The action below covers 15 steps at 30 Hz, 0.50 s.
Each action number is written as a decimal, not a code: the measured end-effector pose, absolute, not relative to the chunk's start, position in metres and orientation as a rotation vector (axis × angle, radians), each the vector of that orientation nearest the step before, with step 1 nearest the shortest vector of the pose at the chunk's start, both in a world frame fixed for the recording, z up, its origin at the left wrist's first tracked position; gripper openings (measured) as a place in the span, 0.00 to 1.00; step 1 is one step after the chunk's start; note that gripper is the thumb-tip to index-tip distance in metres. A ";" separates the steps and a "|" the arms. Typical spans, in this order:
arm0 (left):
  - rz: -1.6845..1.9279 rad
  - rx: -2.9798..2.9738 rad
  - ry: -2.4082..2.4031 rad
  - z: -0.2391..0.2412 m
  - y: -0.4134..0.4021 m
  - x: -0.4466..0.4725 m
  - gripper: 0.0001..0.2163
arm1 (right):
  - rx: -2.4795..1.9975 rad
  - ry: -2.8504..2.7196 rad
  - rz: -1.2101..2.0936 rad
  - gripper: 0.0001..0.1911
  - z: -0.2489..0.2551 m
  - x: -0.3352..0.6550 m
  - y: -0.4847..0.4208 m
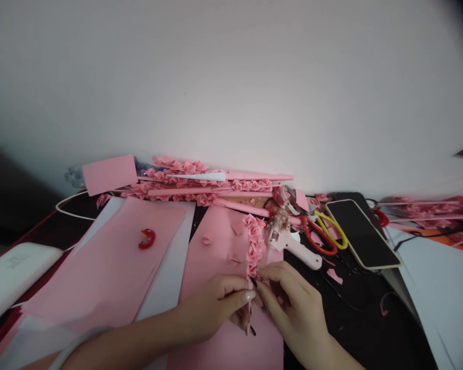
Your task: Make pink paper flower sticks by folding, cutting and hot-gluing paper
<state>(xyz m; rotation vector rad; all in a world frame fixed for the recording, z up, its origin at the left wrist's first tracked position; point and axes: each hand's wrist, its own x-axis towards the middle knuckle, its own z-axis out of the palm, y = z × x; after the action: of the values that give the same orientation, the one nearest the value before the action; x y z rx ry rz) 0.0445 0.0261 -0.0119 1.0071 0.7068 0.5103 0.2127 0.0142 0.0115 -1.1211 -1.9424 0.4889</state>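
Observation:
My left hand (216, 306) and my right hand (293, 303) meet at the near edge of a pink paper sheet (216, 246). Both pinch the lower end of a stick covered in small pink paper flowers (254, 244), which runs away from me. The fingers of both hands are curled and pressed together around that stick. A small folded pink flower piece (207, 238) lies loose on the sheet to the left of the stick.
A pink glue gun (293, 245) lies right of the stick, with red and yellow scissors (324, 234) and a dark phone (360, 234) beyond. More flower-covered sticks (200, 182) are piled along the white wall. A red clip (147, 239) rests on another pink sheet at left.

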 end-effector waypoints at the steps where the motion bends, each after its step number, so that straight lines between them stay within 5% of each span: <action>1: 0.509 1.009 0.706 -0.012 0.026 0.045 0.17 | -1.123 -1.943 0.487 0.05 0.012 0.213 0.014; 15: 0.511 0.936 0.644 -0.015 0.027 0.041 0.18 | -1.069 -1.955 0.433 0.08 0.016 0.218 0.015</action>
<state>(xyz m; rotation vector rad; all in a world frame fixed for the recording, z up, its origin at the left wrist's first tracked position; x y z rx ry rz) 0.0407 0.0271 -0.0148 0.9358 0.6443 0.5110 0.2183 0.0155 0.0160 -1.0694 -1.9548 0.4326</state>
